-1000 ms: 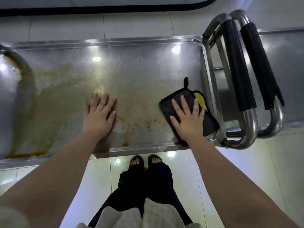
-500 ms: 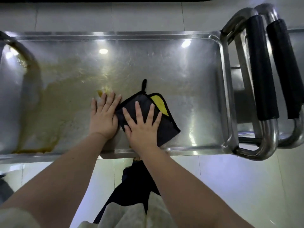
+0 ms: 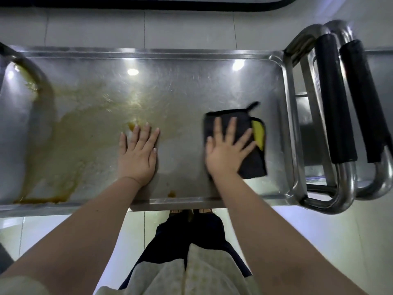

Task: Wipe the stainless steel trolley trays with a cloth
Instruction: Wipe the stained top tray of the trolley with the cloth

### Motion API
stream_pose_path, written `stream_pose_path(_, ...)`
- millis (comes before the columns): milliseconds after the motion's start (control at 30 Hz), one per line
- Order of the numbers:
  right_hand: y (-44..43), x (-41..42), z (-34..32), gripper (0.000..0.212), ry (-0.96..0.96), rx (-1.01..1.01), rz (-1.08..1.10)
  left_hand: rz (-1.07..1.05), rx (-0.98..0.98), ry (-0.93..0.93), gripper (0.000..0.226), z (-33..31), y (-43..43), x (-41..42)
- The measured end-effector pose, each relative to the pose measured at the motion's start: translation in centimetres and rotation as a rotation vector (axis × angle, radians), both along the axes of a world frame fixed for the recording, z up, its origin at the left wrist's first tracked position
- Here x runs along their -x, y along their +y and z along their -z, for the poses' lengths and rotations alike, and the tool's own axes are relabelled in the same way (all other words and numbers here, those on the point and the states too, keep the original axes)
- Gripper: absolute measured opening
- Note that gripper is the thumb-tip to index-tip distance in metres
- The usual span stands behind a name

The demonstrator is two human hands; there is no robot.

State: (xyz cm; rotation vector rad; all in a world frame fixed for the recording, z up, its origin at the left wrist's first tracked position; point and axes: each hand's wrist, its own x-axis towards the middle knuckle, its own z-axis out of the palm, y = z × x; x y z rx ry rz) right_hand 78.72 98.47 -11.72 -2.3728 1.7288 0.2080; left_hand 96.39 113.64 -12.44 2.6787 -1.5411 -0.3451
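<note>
Right hand [image 3: 227,152], fingers spread flat, presses black/yellow cloth [image 3: 253,165] at 3 o'clock on tray [image 3: 191,86]. Left hand [image 3: 137,154] lies open, palm down on steel, w/ brown stain [image 3: 70,135] at 9 o'clock.

Two bare forearms in shot, no sleeves reaching the wrists, no watch, no rings, no gloves. Left hand [image 3: 137,153] with short, pale nails; right hand [image 3: 226,153] slightly blurred, nails hard to make out. Down at the lower left corner, a sliver of light grey sleeve [image 3: 19,286]. Below, a pale grey-beige garment [image 3: 191,275] over dark navy trousers [image 3: 187,233]. Toes [image 3: 205,210] just peeking out, footwear unclear.
</note>
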Motion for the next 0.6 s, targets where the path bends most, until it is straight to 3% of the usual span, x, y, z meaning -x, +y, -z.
stream_pose_path(133,6.6,-4.9,-0.3,0.060,-0.031,-0.016,-0.500,0.011,0.002,0.041,0.064,-0.6,0.1,-0.3)
stream_pose_path(300,4.6,-4.0,-0.7,0.058,-0.021,0.017,-0.596,-0.107,0.203,0.106,0.053,-1.8,-1.4,-2.0)
stream_pose_path(467,2.6,-4.2,-0.3,0.060,-0.046,0.002,-0.728,-0.066,0.052,0.011,0.053,-1.2,-7.3,-6.2)
stream_pose_path(600,0.0,-3.7,-0.3,0.060,-0.105,-0.033,-0.698,0.036,-0.045,-0.004,0.053,-0.1,-9.7,-7.7)
